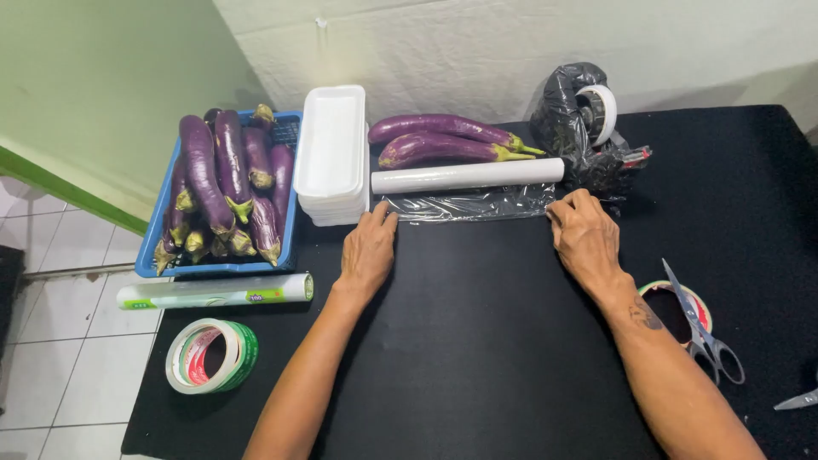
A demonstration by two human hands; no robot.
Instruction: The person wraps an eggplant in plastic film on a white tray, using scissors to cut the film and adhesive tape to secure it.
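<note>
While both hands press down on the black desk (477, 341), a white roll of clear cling film (467, 175) lies just beyond their fingertips, with a short sheet of clear film (464, 204) drawn out from it toward the person. The left hand (368, 251) pinches the sheet's left corner, its grip closed on the film, and the right hand (584, 234) pinches the right corner in the same way. The roll lies crosswise between the two hands, slightly farther from the person than either.

Two long purple eggplants with green stems (443, 140) lie side by side just behind the roll. A stack of white foam trays (331, 153) stands at the roll's left end, near the left hand; how many trays it holds I cannot tell. Left of the stack, a blue plastic basket (164, 223) holds a heap of purple eggplants, about ten or more, too overlapped to count exactly. One second boxed film roll, white and green (213, 291), lies in front of the basket, and two tape rolls stacked, green and white (211, 355), sit nearer the desk's edge. A black plastic bag with a tape dispenser (584, 119) sits behind the right hand. One pair of grey scissors (703, 328) rests on another tape roll (660, 294) beside the right forearm.
</note>
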